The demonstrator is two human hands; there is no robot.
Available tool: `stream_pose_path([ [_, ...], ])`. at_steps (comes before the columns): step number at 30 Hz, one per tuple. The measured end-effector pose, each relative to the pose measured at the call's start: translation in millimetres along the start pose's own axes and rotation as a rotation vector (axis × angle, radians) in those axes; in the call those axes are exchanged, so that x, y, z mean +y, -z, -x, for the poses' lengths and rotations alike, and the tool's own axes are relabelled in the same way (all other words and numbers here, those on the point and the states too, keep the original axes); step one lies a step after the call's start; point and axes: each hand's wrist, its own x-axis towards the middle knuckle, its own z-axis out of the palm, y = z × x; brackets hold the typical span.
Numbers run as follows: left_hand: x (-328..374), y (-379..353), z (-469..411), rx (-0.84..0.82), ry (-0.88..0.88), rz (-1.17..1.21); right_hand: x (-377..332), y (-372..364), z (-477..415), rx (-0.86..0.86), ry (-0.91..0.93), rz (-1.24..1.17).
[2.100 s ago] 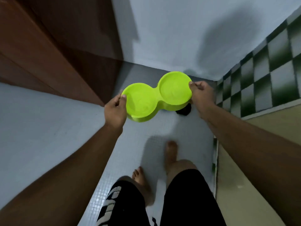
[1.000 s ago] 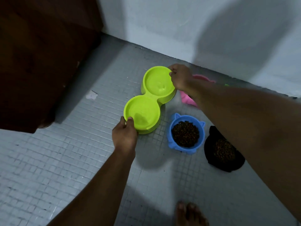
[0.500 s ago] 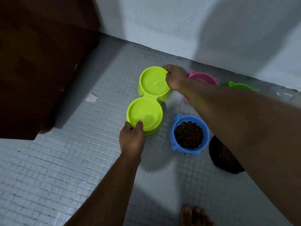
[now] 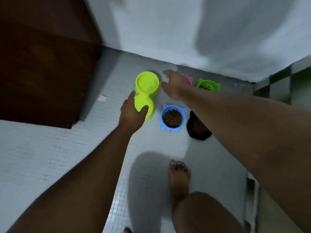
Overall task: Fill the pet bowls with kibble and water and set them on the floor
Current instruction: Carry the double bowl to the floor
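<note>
Left hand (image 4: 132, 115) grip clamped on double bowl (image 4: 146, 93), right hand (image 4: 173, 84) fingers spread, empty

A: How's the cam set?

B: One view only, head cam, worn on me. Looks fwd and steeply down past my arms to the tiled floor (image 4: 50, 157) and the wall (image 4: 168, 31) at its far edge.

A: How near?

B: Standing height, approx. My left hand (image 4: 131, 115) and right hand (image 4: 173, 84) sit mid-frame, my foot (image 4: 179, 179) low in frame. Wide-angle, edges bend, pic a bit blurred.

A: Overlap w/ another view?

B: No 2nd view.
</note>
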Motion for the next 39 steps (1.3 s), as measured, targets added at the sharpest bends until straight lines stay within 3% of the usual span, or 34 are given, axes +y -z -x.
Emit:
stream_pose_path([
  [9, 163, 156, 197, -0.153, -0.253, -0.273, -92, 159, 243, 0.031, -0.008, -0.092],
  [15, 211, 225, 336, -0.151, -0.370, -0.275, -155, 239, 418, 0.229, 0.011, -0.275],
  [21, 203, 246, 463, -0.137, -0.423, -0.210, -170, 255, 550, 0.323, -0.047, -0.453],
  [29, 169, 230, 600, -0.150, -0.515, -0.173, -140, 240, 700, 0.387, -0.084, -0.544],
  [39, 149, 224, 717, -0.183, -0.616, -0.160, -127, 210, 851, 0.453, -0.111, -0.589],
])
